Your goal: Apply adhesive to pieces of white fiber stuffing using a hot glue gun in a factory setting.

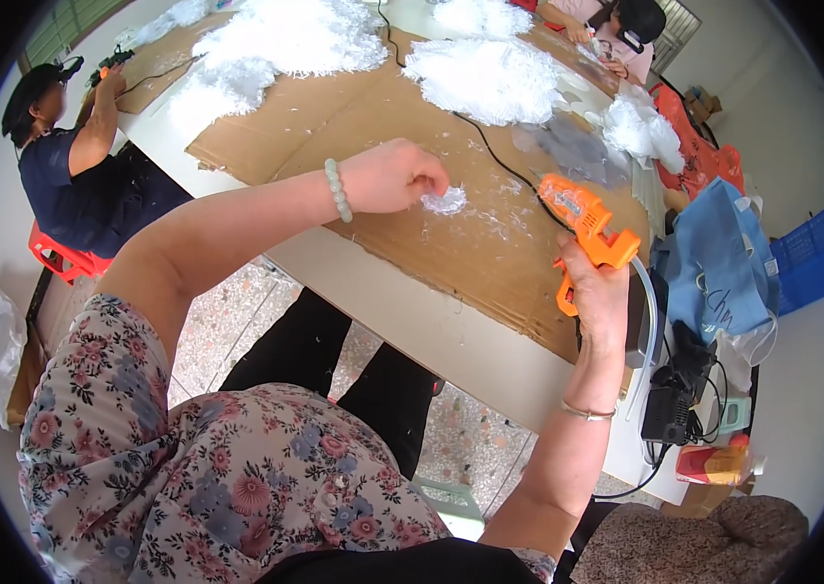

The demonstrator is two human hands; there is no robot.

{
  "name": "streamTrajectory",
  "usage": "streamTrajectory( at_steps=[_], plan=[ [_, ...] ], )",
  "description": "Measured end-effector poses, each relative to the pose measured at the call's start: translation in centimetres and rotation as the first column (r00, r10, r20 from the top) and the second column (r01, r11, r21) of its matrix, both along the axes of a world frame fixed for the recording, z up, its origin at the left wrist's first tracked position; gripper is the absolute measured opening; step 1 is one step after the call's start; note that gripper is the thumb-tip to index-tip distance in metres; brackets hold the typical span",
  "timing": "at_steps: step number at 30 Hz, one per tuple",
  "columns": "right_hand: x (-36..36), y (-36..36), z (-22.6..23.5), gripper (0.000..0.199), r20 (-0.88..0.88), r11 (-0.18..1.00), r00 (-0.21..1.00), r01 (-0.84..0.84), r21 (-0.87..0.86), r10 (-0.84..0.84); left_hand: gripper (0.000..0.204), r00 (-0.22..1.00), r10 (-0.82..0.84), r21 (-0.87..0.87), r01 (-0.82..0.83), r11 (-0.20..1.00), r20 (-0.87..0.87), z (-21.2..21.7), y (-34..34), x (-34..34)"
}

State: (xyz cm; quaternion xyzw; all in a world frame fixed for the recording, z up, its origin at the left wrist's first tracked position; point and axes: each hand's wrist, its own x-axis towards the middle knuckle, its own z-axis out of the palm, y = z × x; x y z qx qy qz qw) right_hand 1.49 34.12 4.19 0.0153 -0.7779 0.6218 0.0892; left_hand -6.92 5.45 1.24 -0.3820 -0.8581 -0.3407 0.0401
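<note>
orange plastic, the glue gun (582,222) sits in the right hand (597,289), whose fingers are wrapped round its grip. its long axis runs from about 4 o'clock at the rear to 10 o'clock at the front, and a clear flexible stick (651,310) droops from the back end toward 6 o'clock. the small white shiny tuft (447,201) lies on the brown cardboard (329,131) at about 9 o'clock from the gun's front end, with a plain gap of littered cardboard between them. the left hand (388,179) is far the nearer of the two: its fingers curl inward just beside the tuft, which sits at roughly 4 o'clock from them. whether those fingers pinch the tuft's edge, touch it or stand just over it, i cannot tell, as the knuckles cover the side toward 10 o'clock. the tuft looks roundish, with no clear long axis, and glare washes out its strands. the gun's very tip is hard to make out against its body, and the right palm hides most of the grip. the black cable (492,146) passes behind the gun, so its joining point is lost from sight
</note>
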Motion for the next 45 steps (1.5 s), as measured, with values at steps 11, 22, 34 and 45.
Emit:
streamTrajectory(
  at_steps=[11,22,34,45],
  plan=[
    [0.3,-0.5,0.1,0.015,0.056,0.999,0.997,0.043,0.027,-0.044,0.014,0.999,-0.006,0.124,0.002,0.992,0.032,5.6,-0.6,-2.0],
    [-0.3,-0.6,-0.9,0.02,0.003,1.0,1.0,0.027,0.007,-0.027,0.016,0.98,-0.07,-0.16,0.04,0.986,-0.185,2.8,-0.4,-2.8],
    [-0.1,-1.1,-1.0,0.022,0.097,0.997,0.993,0.06,0.058,-0.066,0.007,0.998,0.039,-0.267,-0.053,0.962,-0.055,2.0,-0.8,-4.7],
    [-0.1,-1.1,-1.3,0.022,0.101,0.998,0.994,0.036,0.042,-0.04,0.007,0.997,0.061,-0.212,-0.052,0.976,0.036,2.8,0.2,-4.9]
  ],
)
